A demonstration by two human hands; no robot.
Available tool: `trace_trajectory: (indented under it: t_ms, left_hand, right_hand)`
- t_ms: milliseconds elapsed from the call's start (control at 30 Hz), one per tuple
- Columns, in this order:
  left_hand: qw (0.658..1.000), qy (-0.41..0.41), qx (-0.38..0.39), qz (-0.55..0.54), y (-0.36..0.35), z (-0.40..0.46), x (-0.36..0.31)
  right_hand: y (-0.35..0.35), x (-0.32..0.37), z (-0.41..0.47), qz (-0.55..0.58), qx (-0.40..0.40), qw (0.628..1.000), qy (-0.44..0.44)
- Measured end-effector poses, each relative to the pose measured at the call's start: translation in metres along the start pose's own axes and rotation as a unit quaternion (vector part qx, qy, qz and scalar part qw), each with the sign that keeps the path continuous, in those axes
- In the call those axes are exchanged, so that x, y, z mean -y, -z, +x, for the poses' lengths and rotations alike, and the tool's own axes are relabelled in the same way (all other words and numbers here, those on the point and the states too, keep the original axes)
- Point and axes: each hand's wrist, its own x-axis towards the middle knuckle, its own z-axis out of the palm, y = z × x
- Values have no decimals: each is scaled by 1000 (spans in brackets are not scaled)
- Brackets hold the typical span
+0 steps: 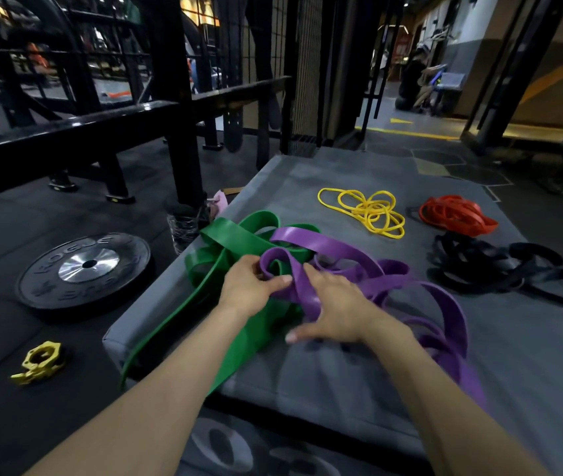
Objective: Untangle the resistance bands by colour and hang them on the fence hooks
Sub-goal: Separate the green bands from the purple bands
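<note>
bands [359, 269] on mat [342, 372], plate [84, 269] left

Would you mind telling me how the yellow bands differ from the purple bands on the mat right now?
The yellow bands are thin cords; the purple bands are wide flat straps. The yellow lie alone, untouched, at the mat's far side; the purple are knotted with the green bands, with the left hand and right hand on them. Both are loose looped piles.

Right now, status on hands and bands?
Left hand pinching wide purple rubber band. Right hand open on it. Wide green rubber band still interlaced.
</note>
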Motion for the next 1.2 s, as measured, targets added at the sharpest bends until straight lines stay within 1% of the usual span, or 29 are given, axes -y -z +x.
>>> trace_trajectory:
  t_ms: [33, 67, 200, 267, 333, 400, 433, 467, 533, 600, 667, 733, 800, 867, 967, 1033, 1100, 1200]
  left_hand:
    - [1000, -8, 4, -7, 0, 0, 0]
    - [1000, -20, 1, -12, 1, 0, -2]
    - [996, -81, -20, -26, 3, -1, -9]
    - [992, -116, -41, 5, 1, -2, -10]
    - [988, -139, -52, 47, -3, -4, -11]
    - [984, -147, -62, 76, -7, -6, -14]
    - [984, -144, -66, 81, -8, -6, -15]
    - [983, -143, -69, 88, -10, -6, -17]
    - [978, -154, -74, 120, -12, -6, -19]
    - [967, -175, -80, 164, -14, -6, -20]
    - [960, -193, -81, 187, -17, -3, -21]
    - [956, -201, -76, 200, -17, 3, -22]
    - [950, -192, -64, 237, -18, 11, -22]
    - [936, -171, -54, 302, -18, 18, -18]
    - [905, -162, -64, 388, -17, 18, -16]
    - [884, -178, -76, 425, -17, 15, -17]
    - [875, -185, -69, 441, -16, 11, -18]
    - [871, -176, -37, 458, -9, 11, -19]
  right_hand:
    - [-6, 1, 3, -30, -7, 999, -11]
    - [-8, 1, 4, -42, -36, 998, -27]
    - [10, -16, -1, -29, -175, 980, -88]
    - [19, -29, -7, -15, -252, 958, -137]
    - [27, -43, -13, 20, -313, 927, -207]
    - [37, -56, -19, 29, -352, 897, -266]
    - [41, -62, -23, 14, -358, 889, -286]
    - [42, -67, -27, -16, -350, 886, -303]
    - [34, -73, -33, -91, -289, 896, -325]
    - [24, -72, -34, -135, -254, 905, -313]
    - [26, -63, -28, -145, -275, 913, -264]
    - [32, -53, -15, -156, -279, 931, -179]
    - [30, -45, 0, -141, -245, 954, -97]
    - [19, -39, 15, -110, -205, 971, -59]
    - [3, -35, 35, -98, -173, 978, -58]
    - [-1, -32, 44, -95, -177, 977, -74]
    - [-4, -31, 49, -108, -184, 972, -93]
    - [-9, -33, 52, -157, -179, 963, -127]
